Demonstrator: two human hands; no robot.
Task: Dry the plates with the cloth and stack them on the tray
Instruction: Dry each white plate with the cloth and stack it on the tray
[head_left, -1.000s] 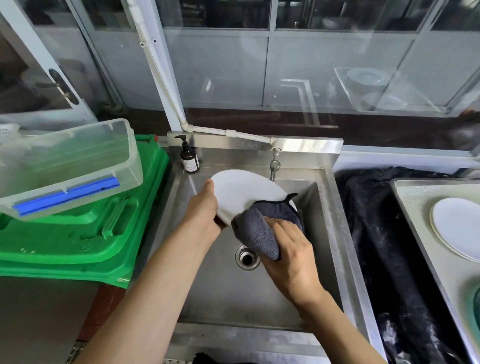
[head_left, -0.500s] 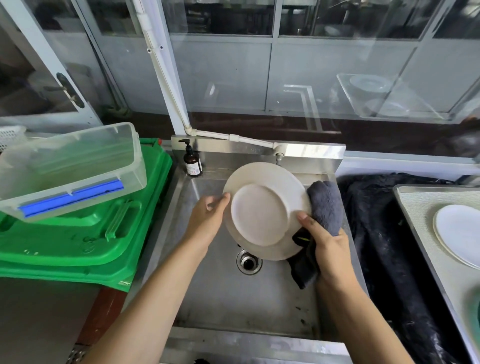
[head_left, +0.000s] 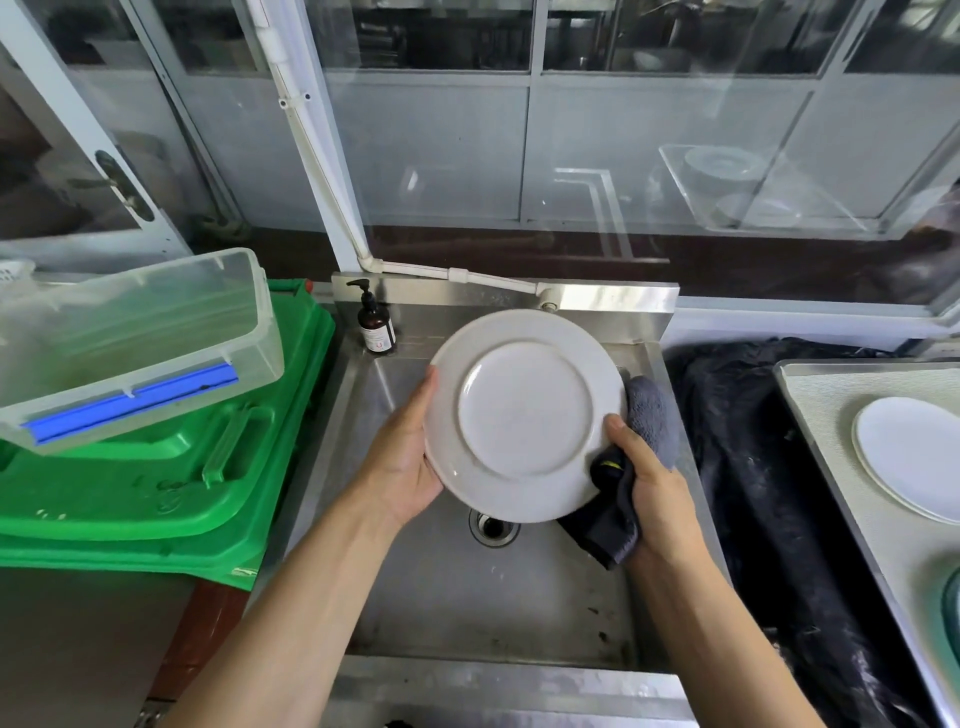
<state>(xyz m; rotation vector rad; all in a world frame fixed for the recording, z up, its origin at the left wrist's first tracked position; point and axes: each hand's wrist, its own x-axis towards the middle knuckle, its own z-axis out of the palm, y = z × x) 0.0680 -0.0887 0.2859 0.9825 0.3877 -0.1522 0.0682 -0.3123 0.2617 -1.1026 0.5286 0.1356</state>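
A white plate (head_left: 524, 410) is held upright over the steel sink (head_left: 467, 587), its underside with the foot ring facing me. My left hand (head_left: 405, 457) grips its left rim. My right hand (head_left: 649, 483) holds a dark grey cloth (head_left: 649, 415) against the plate's right rim, thumb on the underside, cloth wrapped behind. A second white plate (head_left: 909, 457) lies flat on the steel tray (head_left: 821, 410) at the right.
A brown pump bottle (head_left: 376, 327) stands at the sink's back left corner. Left of the sink are stacked green crates (head_left: 171, 483) with a clear plastic box (head_left: 130, 343) on top. Black plastic sheeting (head_left: 753, 467) lies between sink and tray.
The plate was turned from tilted, with the cloth wiping its front, to upright with its underside toward me. The cloth moved to the right rim, and my left hand slid down the left rim.
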